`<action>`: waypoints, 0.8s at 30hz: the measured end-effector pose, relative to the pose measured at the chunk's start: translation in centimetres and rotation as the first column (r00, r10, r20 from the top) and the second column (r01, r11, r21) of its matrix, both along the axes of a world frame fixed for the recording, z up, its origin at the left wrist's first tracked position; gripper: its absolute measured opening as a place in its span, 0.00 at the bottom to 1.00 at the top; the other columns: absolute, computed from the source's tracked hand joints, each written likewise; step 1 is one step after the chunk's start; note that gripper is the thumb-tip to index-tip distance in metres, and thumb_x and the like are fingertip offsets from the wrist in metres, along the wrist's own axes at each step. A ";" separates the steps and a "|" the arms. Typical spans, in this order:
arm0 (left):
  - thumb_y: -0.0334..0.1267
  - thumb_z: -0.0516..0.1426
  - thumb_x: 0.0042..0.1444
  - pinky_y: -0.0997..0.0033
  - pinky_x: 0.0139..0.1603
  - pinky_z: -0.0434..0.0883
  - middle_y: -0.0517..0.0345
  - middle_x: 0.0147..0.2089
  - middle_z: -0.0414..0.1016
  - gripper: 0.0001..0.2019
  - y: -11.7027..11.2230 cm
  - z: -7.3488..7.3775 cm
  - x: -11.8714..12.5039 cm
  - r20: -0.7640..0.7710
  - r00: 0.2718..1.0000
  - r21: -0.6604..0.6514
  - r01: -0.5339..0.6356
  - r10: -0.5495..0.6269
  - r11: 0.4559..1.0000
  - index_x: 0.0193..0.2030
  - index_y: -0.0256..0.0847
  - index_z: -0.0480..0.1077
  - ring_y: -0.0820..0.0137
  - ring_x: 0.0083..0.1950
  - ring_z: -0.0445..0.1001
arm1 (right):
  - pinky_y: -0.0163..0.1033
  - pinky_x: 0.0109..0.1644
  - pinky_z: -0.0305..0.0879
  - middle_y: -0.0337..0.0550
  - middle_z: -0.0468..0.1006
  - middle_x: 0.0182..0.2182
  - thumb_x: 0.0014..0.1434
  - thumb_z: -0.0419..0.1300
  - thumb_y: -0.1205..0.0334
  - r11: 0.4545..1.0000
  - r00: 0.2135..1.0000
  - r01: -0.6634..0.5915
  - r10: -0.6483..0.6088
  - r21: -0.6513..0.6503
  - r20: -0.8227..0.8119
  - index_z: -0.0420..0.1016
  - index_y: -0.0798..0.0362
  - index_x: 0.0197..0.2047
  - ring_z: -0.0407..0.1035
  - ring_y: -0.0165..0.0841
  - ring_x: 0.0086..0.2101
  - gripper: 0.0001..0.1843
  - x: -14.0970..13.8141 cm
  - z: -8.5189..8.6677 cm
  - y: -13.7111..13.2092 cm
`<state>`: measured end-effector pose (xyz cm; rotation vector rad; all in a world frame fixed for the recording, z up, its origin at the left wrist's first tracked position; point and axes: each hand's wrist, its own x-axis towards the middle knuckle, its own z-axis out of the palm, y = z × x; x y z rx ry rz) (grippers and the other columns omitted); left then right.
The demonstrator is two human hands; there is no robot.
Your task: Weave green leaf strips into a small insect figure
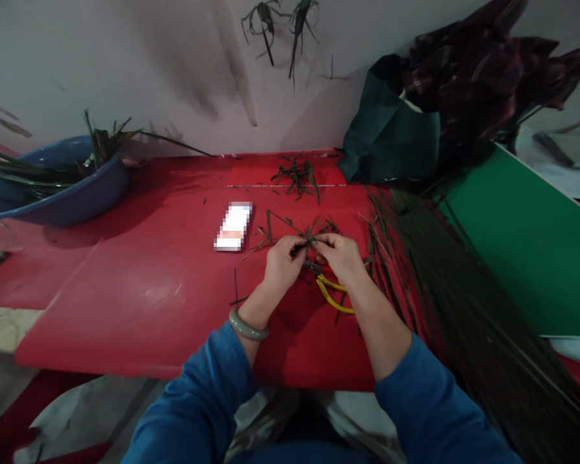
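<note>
My left hand (283, 263) and my right hand (341, 256) meet over the red-covered table, fingers pinched together. Between them they hold a small piece woven from dark green leaf strips (308, 240), with thin ends sticking out around it. The fingers hide much of the piece. Just below my hands lie pliers with yellow handles (329, 295), their dark jaws partly under my fingers. Loose leaf scraps (265, 241) are scattered about both hands. Further back is a small heap of dark leaf bits (297, 174).
A phone (233, 226) lies left of my hands. At the far left, a blue basin (67, 203) holds leaf strips. Long dark leaves (457, 309) cover the right side, beside a green board (517, 251). A dark green bag (391, 138) stands at the back; woven leaf figures (265, 22) are on the wall.
</note>
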<state>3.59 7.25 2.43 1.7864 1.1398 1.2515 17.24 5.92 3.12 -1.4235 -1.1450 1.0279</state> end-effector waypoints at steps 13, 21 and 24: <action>0.29 0.53 0.49 0.70 0.42 0.67 0.55 0.36 0.74 0.09 -0.1 0.6 -0.4 -0.229 0.973 0.183 0.035 0.008 0.983 0.35 0.42 0.71 0.71 0.38 0.71 | 0.31 0.22 0.60 0.32 0.70 0.15 0.36 0.63 0.62 0.985 0.941 0.020 -0.076 -0.171 -0.329 0.71 0.56 0.26 0.62 0.23 0.17 0.10 -0.7 2.0 -0.3; 0.28 0.53 0.49 0.70 0.40 0.69 0.55 0.34 0.75 0.08 0.0 0.9 -0.7 -0.309 0.951 0.199 0.070 -0.006 0.978 0.34 0.40 0.71 0.71 0.37 0.72 | 0.31 0.22 0.61 0.34 0.71 0.15 0.34 0.66 0.61 0.983 0.884 -0.055 -0.034 -0.174 -0.467 0.71 0.56 0.26 0.64 0.24 0.17 0.13 -0.1 1.2 -0.2; 0.28 0.53 0.49 0.71 0.40 0.69 0.56 0.34 0.75 0.07 0.1 0.9 -0.8 -0.273 0.961 0.161 0.082 -0.036 0.984 0.34 0.40 0.71 0.72 0.36 0.72 | 0.30 0.23 0.62 0.34 0.71 0.16 0.34 0.66 0.61 0.981 0.856 -0.084 -0.019 -0.176 -0.517 0.70 0.55 0.26 0.64 0.23 0.18 0.14 0.0 1.0 -0.2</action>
